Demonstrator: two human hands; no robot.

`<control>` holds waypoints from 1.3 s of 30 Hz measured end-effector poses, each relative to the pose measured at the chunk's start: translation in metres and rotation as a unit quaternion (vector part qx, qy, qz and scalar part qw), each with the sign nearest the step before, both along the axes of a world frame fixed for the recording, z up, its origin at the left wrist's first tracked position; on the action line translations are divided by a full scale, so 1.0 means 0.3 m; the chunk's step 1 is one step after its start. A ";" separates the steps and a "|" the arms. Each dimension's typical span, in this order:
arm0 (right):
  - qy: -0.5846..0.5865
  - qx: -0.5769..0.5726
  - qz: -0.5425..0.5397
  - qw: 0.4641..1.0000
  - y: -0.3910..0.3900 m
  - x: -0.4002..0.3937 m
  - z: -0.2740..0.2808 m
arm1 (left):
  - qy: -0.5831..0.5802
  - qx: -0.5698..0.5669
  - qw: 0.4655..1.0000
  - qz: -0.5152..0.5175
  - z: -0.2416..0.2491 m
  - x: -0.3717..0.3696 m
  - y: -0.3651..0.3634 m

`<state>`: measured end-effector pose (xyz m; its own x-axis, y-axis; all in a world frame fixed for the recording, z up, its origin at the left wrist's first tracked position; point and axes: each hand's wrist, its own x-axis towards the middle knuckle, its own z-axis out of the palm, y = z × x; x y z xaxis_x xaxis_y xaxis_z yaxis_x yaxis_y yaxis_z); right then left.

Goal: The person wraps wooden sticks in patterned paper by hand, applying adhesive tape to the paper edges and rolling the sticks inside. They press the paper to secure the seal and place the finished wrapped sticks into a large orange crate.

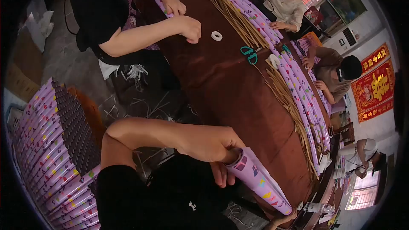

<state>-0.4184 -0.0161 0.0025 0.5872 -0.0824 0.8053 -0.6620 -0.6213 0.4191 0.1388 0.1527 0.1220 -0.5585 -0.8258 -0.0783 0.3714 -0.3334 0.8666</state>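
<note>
A purple patterned paper roll (260,181) lies slantwise over the edge of the brown table (221,76). My left hand (217,147) is closed round its wider upper end, with the thumb side at the opening and fingertips showing beneath. At the narrow lower end, my right hand (283,219) holds the roll near the picture's bottom edge, partly cut off. Further up the table lie a white tape roll (217,36) and green-handled scissors (249,55). Brown strips (289,106) and long purple tubes (298,81) run along the table's far side.
A co-worker's hands (187,25) work at the upper left with another purple roll. Other people (283,0) sit or stand across the table. A large stack of purple tubes (42,153) stands at the left. White scraps (136,74) litter the floor.
</note>
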 end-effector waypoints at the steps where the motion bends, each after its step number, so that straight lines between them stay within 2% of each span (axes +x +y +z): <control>1: -0.002 0.011 0.006 1.000 0.008 0.019 0.006 | 0.003 0.003 1.000 -0.001 0.000 -0.002 -0.001; 7: -0.012 0.061 0.033 0.998 0.042 0.048 0.028 | 0.050 -0.035 0.998 0.009 0.019 -0.023 0.010; 11: -0.091 0.197 -0.083 0.973 0.050 -0.075 -0.033 | 0.041 -0.051 0.997 -0.032 0.006 -0.017 -0.003; 13: -0.133 0.230 -0.071 0.961 -0.012 -0.207 -0.088 | 0.031 -0.063 0.996 -0.056 -0.001 -0.015 -0.007; 14: -0.155 0.246 -0.065 0.955 -0.045 -0.279 -0.119 | 0.067 -0.049 0.997 -0.011 -0.011 -0.017 -0.005; 16: -0.061 0.272 -0.249 0.928 -0.035 -0.271 -0.091 | 0.119 -0.022 0.990 0.076 -0.009 0.007 -0.010; 17: -0.050 0.217 -0.127 0.967 -0.037 -0.241 -0.091 | 0.208 -0.089 0.971 0.081 -0.070 0.024 -0.040; 18: -0.013 0.189 -0.118 0.975 -0.045 -0.225 -0.088 | 0.297 -0.152 0.939 0.082 -0.146 0.031 -0.087; 19: 0.023 0.162 -0.109 0.981 -0.052 -0.211 -0.087 | 0.305 -0.174 0.929 0.120 -0.161 0.011 -0.111; 20: 0.023 0.193 -0.133 0.972 -0.014 -0.101 -0.039 | 0.311 -0.195 0.916 0.159 -0.177 -0.009 -0.133; 21: 0.024 0.223 -0.159 0.962 0.025 0.009 0.010 | 0.221 -0.243 0.904 0.274 -0.177 -0.039 -0.160; 22: 0.054 0.231 -0.139 0.961 0.055 0.158 0.077 | 0.129 -0.288 0.868 0.384 -0.181 -0.075 -0.187; 23: 0.086 0.239 -0.117 0.960 0.082 0.263 0.121 | 0.166 -0.230 0.854 0.436 -0.191 -0.123 -0.217; 25: 0.102 0.305 -0.113 0.940 0.126 0.372 0.150 | 0.274 -0.129 0.854 0.423 -0.170 -0.147 -0.252; 26: 0.111 0.343 -0.102 0.927 0.153 0.429 0.174 | 0.323 -0.053 0.826 0.459 -0.132 -0.164 -0.257; 27: 0.127 0.393 -0.135 0.901 0.189 0.467 0.201 | 0.344 -0.043 0.816 0.463 -0.166 -0.152 -0.292; 28: 0.084 0.429 -0.120 0.891 0.240 0.574 0.257 | 0.365 -0.032 0.805 0.467 -0.196 -0.133 -0.332; 29: 0.072 0.458 -0.125 0.877 0.258 0.607 0.298 | 0.367 -0.003 0.783 0.503 -0.156 -0.130 -0.346; 31: 0.045 0.511 -0.137 0.848 0.294 0.671 0.382 | 0.372 -0.018 0.782 0.499 -0.158 -0.097 -0.380; 32: 0.020 0.574 -0.091 0.814 0.300 0.683 0.428 | 0.379 -0.031 0.779 0.498 -0.161 -0.077 -0.394; 36: 0.115 0.710 -0.042 0.693 0.187 0.489 0.367 | 0.391 -0.042 0.780 0.487 -0.134 -0.014 -0.449; 39: 0.090 0.707 -0.021 0.701 0.160 0.484 0.350 | 0.377 -0.052 0.781 0.496 -0.115 0.046 -0.521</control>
